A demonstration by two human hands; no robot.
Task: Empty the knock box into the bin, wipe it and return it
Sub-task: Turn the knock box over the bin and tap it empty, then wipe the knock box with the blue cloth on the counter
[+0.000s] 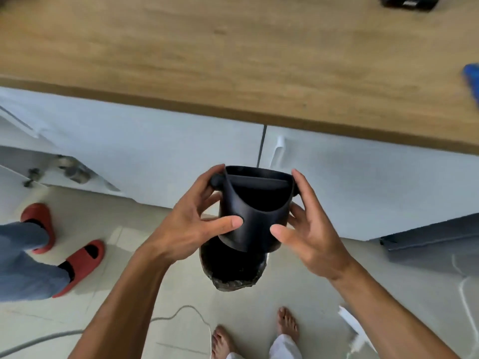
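The black knock box (255,224), a round tub with a bar across its mouth, is held upright in the air in front of the white cabinets. My left hand (197,221) grips its left side, thumb on the front wall and fingers by the bar's end. My right hand (303,229) holds the right side the same way. Directly below it on the floor stands the bin (233,273), lined with a dark bag, its inside dark. The box's inside looks dark; I cannot tell what is in it.
A wooden countertop (233,60) runs across the top, with a black item (408,2) at its far edge and something blue (471,79) at the right. Another person's legs in red slippers (77,265) stand at left. A white cable (181,314) lies on the tiled floor near my bare feet (286,322).
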